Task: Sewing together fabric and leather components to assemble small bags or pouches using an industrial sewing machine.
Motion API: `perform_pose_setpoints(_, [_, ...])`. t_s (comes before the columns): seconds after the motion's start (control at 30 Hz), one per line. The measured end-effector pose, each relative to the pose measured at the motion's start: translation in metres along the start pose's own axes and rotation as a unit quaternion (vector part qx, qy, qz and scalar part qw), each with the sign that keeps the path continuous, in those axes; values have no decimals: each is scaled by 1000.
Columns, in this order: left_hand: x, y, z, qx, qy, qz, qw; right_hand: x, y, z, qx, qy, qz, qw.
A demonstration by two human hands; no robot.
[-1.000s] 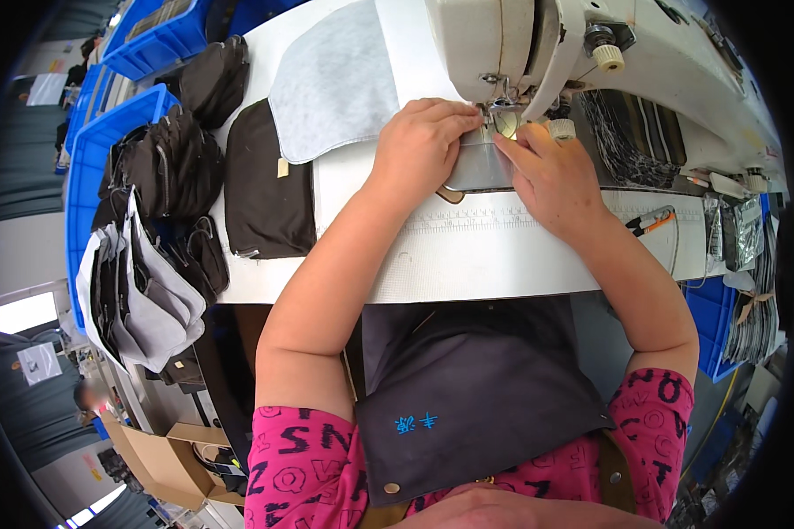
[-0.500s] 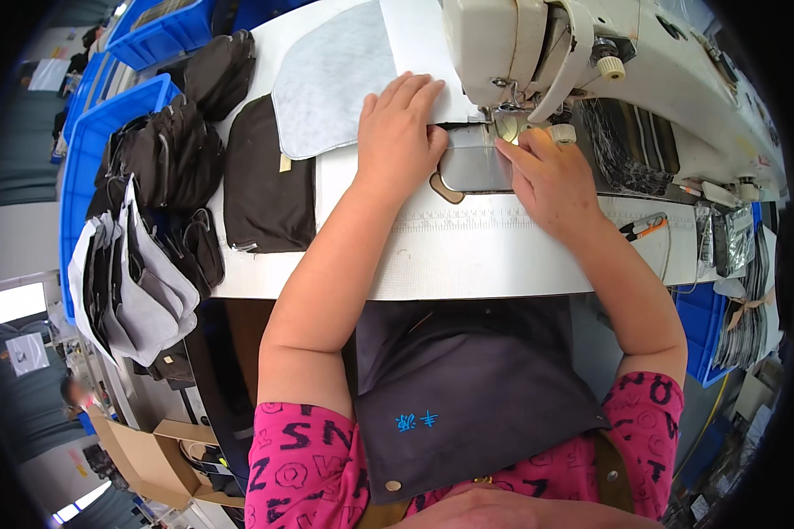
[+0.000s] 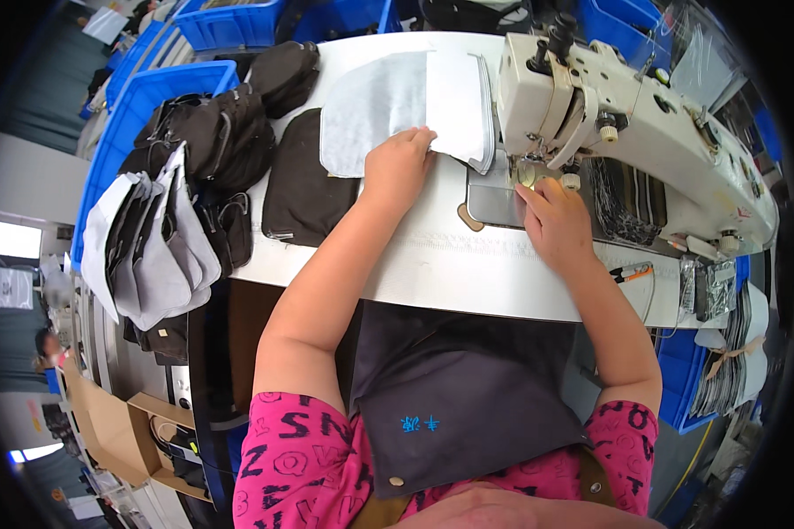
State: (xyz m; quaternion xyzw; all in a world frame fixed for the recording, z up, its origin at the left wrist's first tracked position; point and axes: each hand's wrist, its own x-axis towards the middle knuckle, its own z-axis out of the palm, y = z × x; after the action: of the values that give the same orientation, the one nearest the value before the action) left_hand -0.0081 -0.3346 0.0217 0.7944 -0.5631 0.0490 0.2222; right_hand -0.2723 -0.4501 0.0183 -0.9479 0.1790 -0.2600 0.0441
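A pale grey and white fabric panel (image 3: 375, 106) with a rounded corner lies on the white sewing table, left of the sewing machine (image 3: 547, 97). My left hand (image 3: 397, 172) grips the panel's near edge with its fingers closed together. The panel's right edge stands apart from the needle area, and dark material shows under its near right corner. My right hand (image 3: 558, 220) is at the metal plate (image 3: 494, 204) below the presser foot, index finger pointing forward and the other fingers curled. Whatever sits between its fingertips, if anything, is too small to make out.
A dark fabric piece (image 3: 304, 198) lies left of the panel. Dark zippered pouches (image 3: 238, 132) and grey-white panels (image 3: 163, 273) crowd the left edge by a blue bin (image 3: 119, 115). Orange-handled snips (image 3: 633, 271) lie right of my hand; stacked dark strips (image 3: 622, 203) stand behind the machine.
The panel has come away from the needle area to the left, so its right edge shows. My left hand has gone from lying flat on it to gripping its near edge. The whole view has shifted.
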Motion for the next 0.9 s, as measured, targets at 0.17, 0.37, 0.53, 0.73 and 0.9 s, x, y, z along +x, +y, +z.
perform_pose_setpoints(0.17, [7, -14, -53, -77, 45, -138, 986, 1, 1, 0, 6, 8, -4, 1000])
perform_pose_setpoints(0.37, [8, -67, -173, -465, 385, -191, 774, 0, 0, 3, 16, 10, 11, 1000])
perform_pose_setpoints(0.53, [-44, -117, -316, -75, 525, -196, 825, -1, 1, 4, 21, 15, 1, 1000])
perform_pose_setpoints(0.73, [-137, -153, -385, 366, 461, -58, 806, -2, 3, 5, 26, 11, -6, 1000])
perform_pose_setpoints(0.9, [-196, -187, -334, 324, 184, -346, 861, -3, 3, 5, 28, 26, -12, 999])
